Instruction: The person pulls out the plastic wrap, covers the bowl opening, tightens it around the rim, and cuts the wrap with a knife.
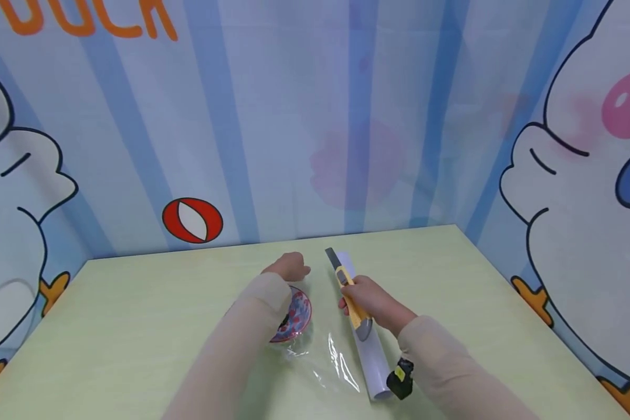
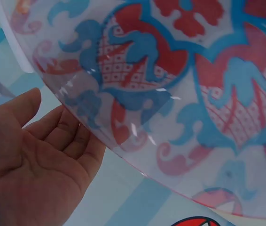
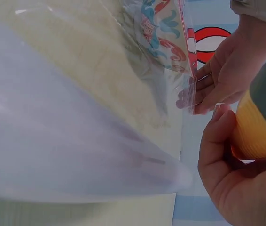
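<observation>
My right hand (image 1: pixel 376 300) grips a yellow and grey utility knife (image 1: pixel 354 308), its head pointing away from me above a roll of clear plastic film (image 1: pixel 374 364). Film (image 1: pixel 336 361) stretches from the roll leftward over a bowl (image 1: pixel 301 312) patterned in red and blue. At the bowl's far side is my left hand (image 1: pixel 289 267). Its palm (image 2: pixel 34 165) shows in the left wrist view, fingers slightly bent by the bowl's rim. In the right wrist view those fingertips (image 3: pixel 185 96) are at the film's edge. My left sleeve hides part of the bowl.
The pale yellow-green table (image 1: pixel 152 315) ends at a blue striped backdrop (image 1: pixel 304 116) with cartoon drawings. A black device (image 1: pixel 401 379) is at my right wrist, beside the roll's near end.
</observation>
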A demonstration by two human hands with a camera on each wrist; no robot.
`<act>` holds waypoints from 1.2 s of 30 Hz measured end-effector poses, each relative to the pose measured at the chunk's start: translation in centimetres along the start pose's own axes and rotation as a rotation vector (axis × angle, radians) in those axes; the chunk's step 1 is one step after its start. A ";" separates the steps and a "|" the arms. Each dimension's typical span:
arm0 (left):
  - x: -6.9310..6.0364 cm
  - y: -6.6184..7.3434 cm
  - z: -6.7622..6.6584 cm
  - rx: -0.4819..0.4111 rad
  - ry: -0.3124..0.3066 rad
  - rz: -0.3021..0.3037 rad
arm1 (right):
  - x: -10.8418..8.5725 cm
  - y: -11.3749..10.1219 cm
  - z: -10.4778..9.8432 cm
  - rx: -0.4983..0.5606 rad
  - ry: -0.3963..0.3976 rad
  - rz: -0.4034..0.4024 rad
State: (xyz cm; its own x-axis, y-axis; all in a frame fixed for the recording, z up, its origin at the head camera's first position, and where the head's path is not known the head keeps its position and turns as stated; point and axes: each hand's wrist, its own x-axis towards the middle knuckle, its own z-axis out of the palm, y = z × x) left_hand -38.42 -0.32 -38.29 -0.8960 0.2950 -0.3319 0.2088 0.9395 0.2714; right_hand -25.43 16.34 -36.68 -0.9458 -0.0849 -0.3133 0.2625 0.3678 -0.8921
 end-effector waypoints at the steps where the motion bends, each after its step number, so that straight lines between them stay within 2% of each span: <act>1: 0.0 0.2 0.0 -0.006 -0.010 -0.008 | 0.2 -0.1 0.1 -0.022 0.013 -0.004; 6: -0.8 1.0 -0.4 -0.016 -0.004 -0.031 | 1.4 -0.8 0.4 -0.102 0.095 -0.026; 7: -1.7 1.5 -0.7 -0.020 0.000 -0.067 | 1.6 -1.0 0.5 -0.120 0.109 -0.025; 8: -2.1 1.6 -0.7 -0.027 0.008 -0.074 | 1.8 -1.1 0.7 -0.131 0.117 -0.024; 10: -2.7 1.7 -0.7 -0.041 0.021 -0.075 | 2.2 -1.4 1.0 -0.160 0.120 0.005; 13: -3.0 1.9 -0.7 -0.064 0.020 -0.067 | 2.6 -1.4 1.5 -0.216 0.106 0.052; 15: -2.7 2.0 -0.6 -0.078 0.021 -0.063 | 2.8 -1.3 1.8 -0.241 0.097 0.077; 22: -1.5 2.1 -0.5 -0.136 0.012 -0.120 | 3.0 -0.7 2.4 -0.285 0.093 0.004; 27: -1.7 2.3 -0.4 -0.166 0.027 -0.143 | 2.8 -0.7 2.5 -0.352 0.127 -0.035; 32: -1.7 2.3 0.0 -0.066 0.085 -0.088 | 3.5 -0.3 2.7 -0.500 0.141 -0.093; 34: -1.6 2.2 0.3 -0.015 0.100 -0.056 | 4.8 0.6 3.0 -0.590 0.133 -0.124; 36: -1.4 2.0 0.5 -0.016 0.110 -0.044 | 6.7 1.9 3.2 -0.683 0.118 -0.146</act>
State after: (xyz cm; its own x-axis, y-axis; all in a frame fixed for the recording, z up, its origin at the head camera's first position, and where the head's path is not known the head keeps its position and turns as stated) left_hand -36.54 1.22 -37.71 -0.9420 0.2319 -0.2428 0.1630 0.9481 0.2732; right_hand -30.68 13.49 -41.57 -0.9867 -0.0912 -0.1346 -0.0106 0.8621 -0.5066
